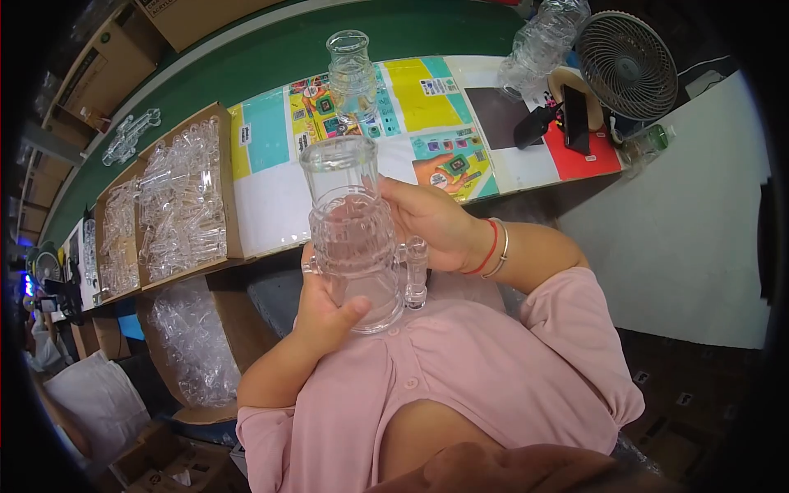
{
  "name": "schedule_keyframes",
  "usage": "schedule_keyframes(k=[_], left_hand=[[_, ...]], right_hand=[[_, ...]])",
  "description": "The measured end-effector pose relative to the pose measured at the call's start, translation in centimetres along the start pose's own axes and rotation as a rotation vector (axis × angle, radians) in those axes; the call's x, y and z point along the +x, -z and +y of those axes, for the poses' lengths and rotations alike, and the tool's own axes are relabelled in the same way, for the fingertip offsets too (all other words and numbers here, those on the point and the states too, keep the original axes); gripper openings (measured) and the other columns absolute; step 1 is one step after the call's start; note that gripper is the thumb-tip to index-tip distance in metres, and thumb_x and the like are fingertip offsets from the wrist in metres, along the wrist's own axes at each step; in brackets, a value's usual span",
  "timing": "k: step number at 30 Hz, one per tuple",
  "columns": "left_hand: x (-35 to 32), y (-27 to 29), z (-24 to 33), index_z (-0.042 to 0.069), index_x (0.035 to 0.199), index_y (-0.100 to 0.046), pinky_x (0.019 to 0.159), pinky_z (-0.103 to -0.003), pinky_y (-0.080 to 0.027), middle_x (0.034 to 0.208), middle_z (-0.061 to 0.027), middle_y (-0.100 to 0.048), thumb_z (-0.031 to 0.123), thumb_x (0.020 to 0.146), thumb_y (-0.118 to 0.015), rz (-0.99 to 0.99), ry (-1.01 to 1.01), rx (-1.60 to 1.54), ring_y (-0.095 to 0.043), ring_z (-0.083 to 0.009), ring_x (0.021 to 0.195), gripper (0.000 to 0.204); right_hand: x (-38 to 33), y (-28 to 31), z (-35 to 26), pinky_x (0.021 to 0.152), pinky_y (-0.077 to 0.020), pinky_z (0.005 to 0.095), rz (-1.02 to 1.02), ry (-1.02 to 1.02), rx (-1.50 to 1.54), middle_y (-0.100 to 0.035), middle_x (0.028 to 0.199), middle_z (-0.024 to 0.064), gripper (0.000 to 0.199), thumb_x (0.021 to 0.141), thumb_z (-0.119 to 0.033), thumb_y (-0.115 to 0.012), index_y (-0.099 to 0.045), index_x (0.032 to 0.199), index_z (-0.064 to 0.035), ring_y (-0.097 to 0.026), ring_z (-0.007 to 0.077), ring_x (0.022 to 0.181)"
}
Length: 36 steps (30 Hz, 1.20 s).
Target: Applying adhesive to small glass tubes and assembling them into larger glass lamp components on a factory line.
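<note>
Both hands, left (326,316) and right (429,222), closed around clear glass piece (353,238) at frame centre, above tabletop (271,209).

a glass piece (355,238) is held upright close before the tabletop (271,205). behind the glass piece, a second glass vessel (351,76) stands on the tabletop. left of the glass piece, a box of glass parts (177,201) sits on the tabletop; far right and behind stands a fan (627,66).
</note>
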State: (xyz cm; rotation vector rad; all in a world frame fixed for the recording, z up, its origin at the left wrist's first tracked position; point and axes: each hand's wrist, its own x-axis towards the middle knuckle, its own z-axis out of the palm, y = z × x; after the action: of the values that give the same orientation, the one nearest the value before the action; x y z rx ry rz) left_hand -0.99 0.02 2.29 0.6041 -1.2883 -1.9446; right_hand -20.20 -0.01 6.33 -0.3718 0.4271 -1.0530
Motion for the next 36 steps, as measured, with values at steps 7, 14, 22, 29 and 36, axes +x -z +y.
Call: schedule_keyframes(k=[7, 14, 22, 29, 36], left_hand=[[0.0, 0.5, 0.6, 0.003, 0.133, -0.023, 0.105, -0.039, -0.033, 0.133, -0.0132, -0.039, 0.037, 0.078, -0.075, -0.007, 0.095, -0.116, -0.039, -0.0228, 0.125, 0.083], [-0.5, 1.1, 3.0, 0.004, 0.129, -0.041, 0.103, -0.038, -0.036, 0.128, -0.0136, -0.045, 0.022, 0.065, -0.083, -0.238, -0.122, 0.438, -0.045, -0.0274, 0.122, 0.079], [-2.8, -2.5, 3.0, 0.010, 0.127, -0.048, 0.085, -0.046, -0.046, 0.114, -0.0177, -0.053, 0.023, 0.054, -0.084, -0.581, -0.672, 0.662, -0.054, -0.0393, 0.102, 0.082], [-2.7, -2.7, 2.6, 0.008, 0.128, -0.048, 0.088, -0.045, -0.045, 0.118, -0.0193, -0.054, 0.025, 0.059, -0.082, -0.476, -0.619, 0.517, -0.054, -0.0404, 0.105, 0.078], [-1.4, 1.2, 1.4, 0.000, 0.138, -0.034, 0.100, -0.042, -0.038, 0.132, -0.0196, -0.043, 0.029, 0.072, -0.077, -0.018, -0.415, 0.662, -0.045, -0.0340, 0.121, 0.084]], right_hand=[[0.3, 0.8, 0.5, 0.093, -0.0472, 0.0356, 0.027, -0.010, 0.045, -0.058, 0.120, 0.0107, 0.044, 0.101, -0.033, -0.035, -0.048, 0.127, -0.0006, -0.059, 0.0209, 0.107], [-2.3, 1.4, 2.9, 0.100, -0.0404, 0.0305, -0.038, 0.256, -0.773, -0.048, 0.134, 0.0128, 0.050, 0.094, -0.028, -0.051, -0.043, 0.132, 0.0024, -0.050, 0.0200, 0.120], [-6.0, 0.8, 3.4, 0.106, -0.0204, 0.0639, -0.854, 0.714, -1.020, -0.042, 0.134, 0.0279, 0.063, 0.100, -0.047, -0.017, -0.057, 0.118, -0.0021, -0.031, 0.0436, 0.133], [-5.0, 0.3, 2.9, 0.105, -0.0302, 0.0606, -0.759, 0.632, -0.969, -0.047, 0.126, 0.0269, 0.040, 0.101, -0.032, -0.033, -0.057, 0.111, -0.0014, -0.043, 0.0390, 0.124], [-0.4, 2.4, 1.4, 0.107, -0.0297, 0.0403, 0.016, 0.781, -0.931, -0.043, 0.130, 0.0202, 0.045, 0.092, -0.033, -0.053, -0.047, 0.120, 0.0009, -0.044, 0.0295, 0.121]])
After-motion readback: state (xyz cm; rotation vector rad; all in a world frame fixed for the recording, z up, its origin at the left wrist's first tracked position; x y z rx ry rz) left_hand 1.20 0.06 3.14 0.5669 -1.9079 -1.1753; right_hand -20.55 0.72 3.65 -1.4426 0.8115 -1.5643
